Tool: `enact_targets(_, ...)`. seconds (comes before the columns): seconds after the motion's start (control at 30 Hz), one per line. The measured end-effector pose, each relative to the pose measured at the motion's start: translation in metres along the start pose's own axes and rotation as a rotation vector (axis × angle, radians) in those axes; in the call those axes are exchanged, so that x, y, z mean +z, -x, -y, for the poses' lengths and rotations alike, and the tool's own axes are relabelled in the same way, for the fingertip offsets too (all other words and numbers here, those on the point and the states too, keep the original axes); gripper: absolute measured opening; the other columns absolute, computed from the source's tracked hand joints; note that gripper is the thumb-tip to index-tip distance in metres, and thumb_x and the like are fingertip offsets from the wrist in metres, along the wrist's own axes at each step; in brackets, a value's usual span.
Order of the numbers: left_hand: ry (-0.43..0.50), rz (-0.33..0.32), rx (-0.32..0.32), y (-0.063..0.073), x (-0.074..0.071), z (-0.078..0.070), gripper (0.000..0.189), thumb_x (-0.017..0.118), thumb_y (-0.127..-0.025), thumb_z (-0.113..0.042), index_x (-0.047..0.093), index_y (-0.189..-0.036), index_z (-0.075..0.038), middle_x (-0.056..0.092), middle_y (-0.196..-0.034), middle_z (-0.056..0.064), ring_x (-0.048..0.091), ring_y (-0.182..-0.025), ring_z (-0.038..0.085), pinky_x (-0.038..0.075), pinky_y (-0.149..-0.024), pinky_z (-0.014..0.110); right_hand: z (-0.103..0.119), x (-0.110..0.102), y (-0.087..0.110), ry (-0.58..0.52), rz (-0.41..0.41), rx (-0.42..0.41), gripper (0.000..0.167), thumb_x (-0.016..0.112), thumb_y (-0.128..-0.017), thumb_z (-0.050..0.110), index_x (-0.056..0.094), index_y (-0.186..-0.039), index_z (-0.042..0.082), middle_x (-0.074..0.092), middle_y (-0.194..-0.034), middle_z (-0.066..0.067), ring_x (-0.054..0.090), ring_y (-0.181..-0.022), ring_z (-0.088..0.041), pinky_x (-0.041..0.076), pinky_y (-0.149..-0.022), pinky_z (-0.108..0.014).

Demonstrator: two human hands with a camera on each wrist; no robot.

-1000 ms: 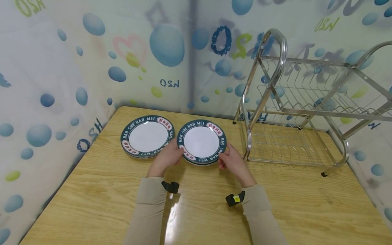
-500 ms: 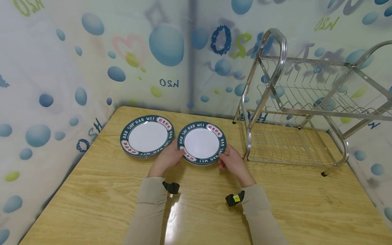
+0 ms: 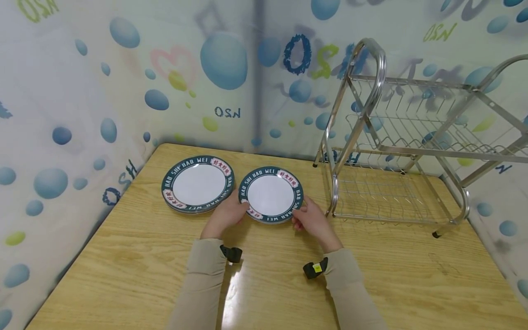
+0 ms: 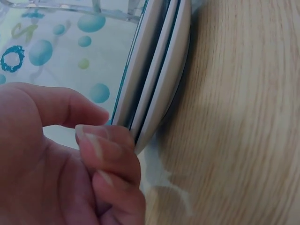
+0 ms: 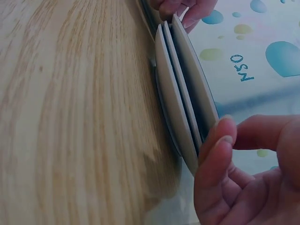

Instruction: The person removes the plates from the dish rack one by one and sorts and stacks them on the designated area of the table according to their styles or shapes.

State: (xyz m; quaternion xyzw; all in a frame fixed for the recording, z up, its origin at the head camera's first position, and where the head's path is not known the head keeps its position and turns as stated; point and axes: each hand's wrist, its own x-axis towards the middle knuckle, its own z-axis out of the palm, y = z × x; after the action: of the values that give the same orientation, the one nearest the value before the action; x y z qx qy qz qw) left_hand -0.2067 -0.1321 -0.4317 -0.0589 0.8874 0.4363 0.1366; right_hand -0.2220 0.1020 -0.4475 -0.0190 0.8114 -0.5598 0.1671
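In the head view a white plate (image 3: 270, 195) with a dark green lettered rim tops a small stack on the wooden table. My left hand (image 3: 228, 213) pinches its lower left rim, thumb above and fingers under the edge. At the lower right rim, my right hand (image 3: 312, 220) pinches the same plate. Both wrist views show this top plate (image 5: 196, 70) parted by a thin gap from the plates (image 4: 171, 70) stacked beneath it. Left of it lies a second stack of matching plates (image 3: 200, 184), close to my left hand.
A two-tier metal dish rack (image 3: 373, 151) stands on the right of the table (image 3: 136, 270), its wire shelves holding no dishes. Behind the table hangs a bubble-printed backdrop (image 3: 224, 59). Each wrist wears a black strapped device (image 3: 315, 268).
The top plate has shifted slightly toward me, with both hands keeping their grip on its rim. The left stack and the rack stay in place.
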Motion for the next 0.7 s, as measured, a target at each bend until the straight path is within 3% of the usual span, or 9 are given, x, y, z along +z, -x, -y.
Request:
enact_targets(0.13, 0.0, -0.013, 0.0, -0.0009, 0.0005, 0.0019, 0.046, 0.04, -0.091, -0.024, 0.031, -0.134, -0.011, 0.053, -0.07, 0.01, 0.048, -0.048, 0.021, 0.039, -0.048, 0.032, -0.0011, 0.0022, -0.002, 0.006, -0.015, 0.021, 0.061, 0.05, -0.089, 0.013, 0.018, -0.142, 0.016, 0.059, -0.073, -0.012, 0.053, -0.053, -0.019, 0.046, -0.05, -0.029)
enact_targets(0.43, -0.019, -0.028, -0.004, -0.0004, -0.0013, 0.0017, 0.054, 0.04, -0.09, -0.025, 0.023, -0.141, -0.014, 0.056, -0.092, 0.01, 0.052, -0.054, 0.023, 0.041, -0.052, 0.032, -0.0021, 0.0038, -0.0029, 0.044, -0.023, -0.004, 0.055, 0.05, -0.09, 0.015, 0.025, -0.138, 0.019, 0.061, -0.072, -0.01, 0.045, -0.047, -0.015, 0.038, -0.044, -0.025)
enact_targets(0.7, -0.066, -0.014, -0.005, -0.0038, 0.0006, 0.0051, 0.057, 0.04, -0.091, -0.025, 0.02, -0.142, -0.011, 0.049, -0.119, 0.011, 0.056, -0.072, 0.02, 0.044, -0.067, 0.033, -0.0073, 0.006, -0.0031, 0.121, -0.059, -0.012, 0.055, 0.051, -0.088, 0.015, 0.027, -0.138, 0.015, 0.062, -0.07, -0.006, 0.052, -0.062, -0.019, 0.035, -0.07, -0.031)
